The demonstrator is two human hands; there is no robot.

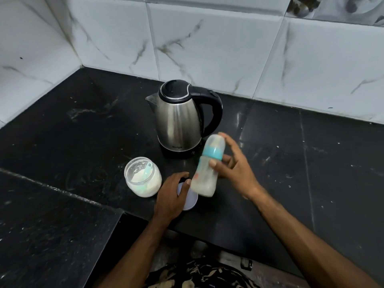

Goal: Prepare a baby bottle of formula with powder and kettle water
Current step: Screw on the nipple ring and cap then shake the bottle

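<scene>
- The baby bottle (207, 167) sits in the right hand (232, 169), thumb across the front of its body and fingers curled behind it, so it is clamped there and lifted off the black counter (83, 125).
- It leans with the capped top tipped away from the palm. Its edges are blurred, and with milky liquid in the bottom I judge it is being shaken to mix.
- A teal collar rings the neck just above the thumb, under a clear domed cap; the body is frosted, slightly waisted plastic.
- Just below the grip, the left hand (172, 196) lies on a flat pale lid (190, 199), fingers curled loosely over its rim; whether they pinch it or only rest I cannot tell. I take it for the jar's lid, due to go back on.
- Beyond that hand, the open jar (143, 176) of white powder stands with a teal scoop (148, 168) leaning inside.
- Behind the bottle stands the brushed-steel kettle (180, 117), lid down, glossy black handle toward the right hand, spout the other way.
</scene>
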